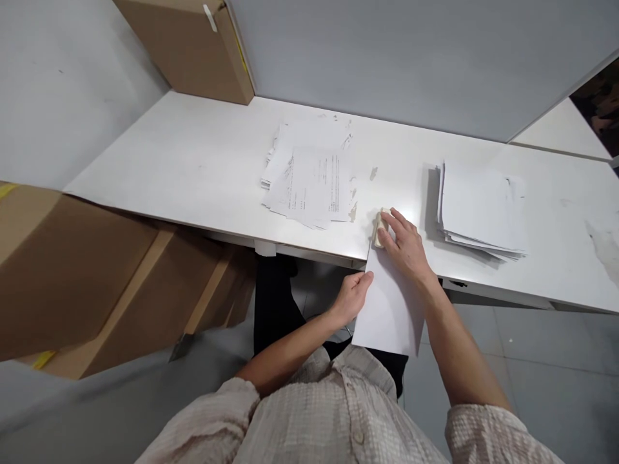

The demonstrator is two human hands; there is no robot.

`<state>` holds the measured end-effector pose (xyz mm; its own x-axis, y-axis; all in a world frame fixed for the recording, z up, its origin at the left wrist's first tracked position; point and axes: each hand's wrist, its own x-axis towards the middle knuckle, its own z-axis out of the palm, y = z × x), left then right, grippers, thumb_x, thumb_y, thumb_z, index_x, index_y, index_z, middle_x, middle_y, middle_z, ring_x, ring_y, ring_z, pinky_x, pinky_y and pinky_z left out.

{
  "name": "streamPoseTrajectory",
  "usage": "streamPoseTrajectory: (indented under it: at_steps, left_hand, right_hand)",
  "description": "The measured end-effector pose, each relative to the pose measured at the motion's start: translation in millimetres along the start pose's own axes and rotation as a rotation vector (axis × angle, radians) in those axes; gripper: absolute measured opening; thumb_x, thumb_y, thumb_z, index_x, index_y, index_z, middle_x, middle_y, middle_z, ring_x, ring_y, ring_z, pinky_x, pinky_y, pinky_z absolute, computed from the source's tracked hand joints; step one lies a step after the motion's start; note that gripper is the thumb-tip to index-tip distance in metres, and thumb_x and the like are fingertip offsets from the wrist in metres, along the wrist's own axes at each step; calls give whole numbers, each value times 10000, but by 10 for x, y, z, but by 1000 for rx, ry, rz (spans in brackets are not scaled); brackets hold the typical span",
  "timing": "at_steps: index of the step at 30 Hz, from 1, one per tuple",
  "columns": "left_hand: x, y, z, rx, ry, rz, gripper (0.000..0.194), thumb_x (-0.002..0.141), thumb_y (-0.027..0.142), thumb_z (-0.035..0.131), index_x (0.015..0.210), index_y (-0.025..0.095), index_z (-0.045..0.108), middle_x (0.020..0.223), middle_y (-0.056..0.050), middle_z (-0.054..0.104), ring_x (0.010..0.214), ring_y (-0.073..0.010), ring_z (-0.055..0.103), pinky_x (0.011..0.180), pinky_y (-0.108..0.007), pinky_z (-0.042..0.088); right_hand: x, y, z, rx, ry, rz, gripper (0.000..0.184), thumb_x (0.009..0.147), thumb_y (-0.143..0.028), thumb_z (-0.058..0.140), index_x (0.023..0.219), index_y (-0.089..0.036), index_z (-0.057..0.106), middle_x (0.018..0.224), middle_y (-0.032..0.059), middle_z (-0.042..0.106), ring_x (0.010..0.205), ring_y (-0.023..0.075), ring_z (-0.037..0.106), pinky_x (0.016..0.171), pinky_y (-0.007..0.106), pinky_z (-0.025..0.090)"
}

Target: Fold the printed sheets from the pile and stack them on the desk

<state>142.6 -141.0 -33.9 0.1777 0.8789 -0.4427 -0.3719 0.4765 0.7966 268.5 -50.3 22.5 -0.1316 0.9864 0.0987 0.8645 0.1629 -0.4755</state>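
Note:
My left hand (pixel 354 296) pinches the left edge of a white sheet of paper (pixel 387 309), thumb on top. The sheet hangs over the front edge of the table towards my lap; whether it is one sheet or several I cannot tell. At its far end, on the tabletop, my right hand (pixel 405 245) is closed around a small cream-coloured tool shaped like a stapler (pixel 382 229). The tool covers the sheet's far left corner, and my fingers hide part of it. Left of my hands lies an untidy pile of printed papers (pixel 314 183).
A stack of white paper (pixel 483 206) lies on the white table (pixel 193 167) to the right. One cardboard box (pixel 193 48) stands at the back left, against the grey partition (pixel 387 58). More cardboard boxes (pixel 68 258) stand by the table's left side.

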Motion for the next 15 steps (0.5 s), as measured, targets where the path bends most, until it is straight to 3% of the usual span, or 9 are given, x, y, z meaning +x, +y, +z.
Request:
streamPoseTrajectory:
  at_steps: [8, 15]
  left_hand:
    - [-6, 12, 9, 3, -11, 9, 430, 715, 546, 609, 607, 138, 532, 501, 32, 440, 499, -88, 410, 497, -224, 322]
    - [-4, 19, 18, 92, 6, 67, 461, 724, 588, 570, 596, 150, 498, 498, 41, 384, 506, -90, 382, 485, -223, 286]
  right_hand:
    - [-23, -32, 32, -112, -8, -14, 481, 910, -454, 350, 1343, -264, 443, 1472, 52, 346, 1311, 299, 347, 1038, 509, 326]
    - [80, 60, -19, 83, -56, -86, 490, 910, -488, 350, 1318, -247, 475, 1399, 78, 453, 1339, 256, 326, 1077, 487, 284]
